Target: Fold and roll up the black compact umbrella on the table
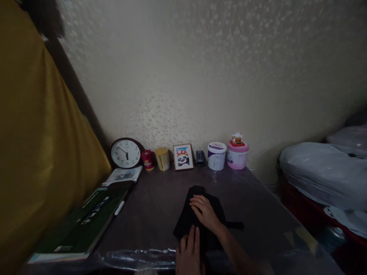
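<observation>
A black folded cloth item [211,236] lies on the table in front of me, with a narrow strap [235,225] sticking out to its right. Its exact kind cannot be made out. My right hand [205,212] rests across its upper middle, palm down with fingers stretched toward the left. Lower down, my left hand [188,250] lies on the cloth's near left part, fingers straight and pointing away from me. Neither hand is closed round the cloth. My forearm and hands cover part of its near side.
Along the wall stand a clock [126,153], a red cup [148,160], a yellow stack [162,159], a picture frame [183,157], a small dark device [200,157] and two tubs [216,156]. A green book [83,221] and a white pen [119,207] lie left on the table [149,214].
</observation>
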